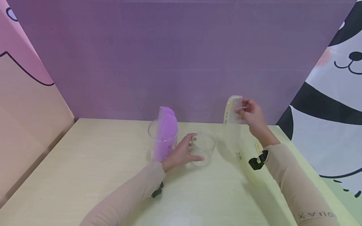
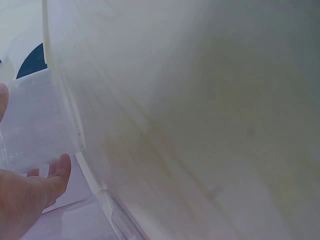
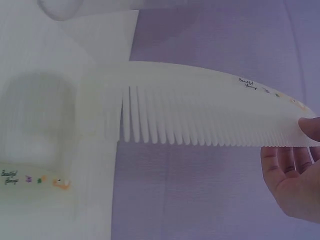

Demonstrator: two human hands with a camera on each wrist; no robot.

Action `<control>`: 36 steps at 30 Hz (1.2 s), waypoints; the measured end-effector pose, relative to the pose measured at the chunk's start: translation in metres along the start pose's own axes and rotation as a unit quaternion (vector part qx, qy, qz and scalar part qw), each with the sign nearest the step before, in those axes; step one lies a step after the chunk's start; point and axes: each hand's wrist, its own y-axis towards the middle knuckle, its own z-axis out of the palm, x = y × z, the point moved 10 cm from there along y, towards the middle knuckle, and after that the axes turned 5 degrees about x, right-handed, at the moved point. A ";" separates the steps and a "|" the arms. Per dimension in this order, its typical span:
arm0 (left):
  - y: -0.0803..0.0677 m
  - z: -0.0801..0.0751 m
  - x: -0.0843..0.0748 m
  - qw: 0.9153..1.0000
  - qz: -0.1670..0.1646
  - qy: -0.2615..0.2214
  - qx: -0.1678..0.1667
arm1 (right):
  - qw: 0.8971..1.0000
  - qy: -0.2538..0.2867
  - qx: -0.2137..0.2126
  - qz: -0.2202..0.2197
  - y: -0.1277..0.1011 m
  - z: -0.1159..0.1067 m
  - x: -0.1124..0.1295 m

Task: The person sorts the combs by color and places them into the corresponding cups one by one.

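My right hand (image 1: 252, 116) pinches a pale yellow comb (image 1: 228, 116) by its toothed edge, near one end. The comb stands upright above the table's back right part. In the right wrist view, the comb (image 3: 185, 102) shows small print along its spine, with thumb on one side and fingers on the other. My left hand (image 1: 182, 152) is around a clear round plastic cup (image 1: 207, 150), thumb at the near side and fingers at the far side. Beside that hand, purple combs (image 1: 167, 128) lean in a second clear cup (image 1: 152, 133), partly hidden by the hand.
Pale yellow comb pieces (image 1: 250, 171) lie on the table under my right forearm, partly covered by it. A light wooden table (image 1: 85, 163) meets a purple backdrop (image 1: 181, 62) behind. Cartoon-printed panels (image 1: 325, 131) stand at both sides.
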 end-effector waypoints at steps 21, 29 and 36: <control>-0.001 -0.001 0.002 1.000 -0.006 -0.002 -0.001 | 0.984 0.160 -0.025 -0.070 0.005 0.001 0.057; -0.003 -0.003 0.001 1.000 -0.011 0.000 0.001 | 0.972 0.220 -0.021 -0.084 0.006 0.016 0.072; -0.003 -0.002 0.001 1.000 -0.014 -0.005 0.004 | 0.967 0.237 0.013 -0.092 0.002 0.037 0.077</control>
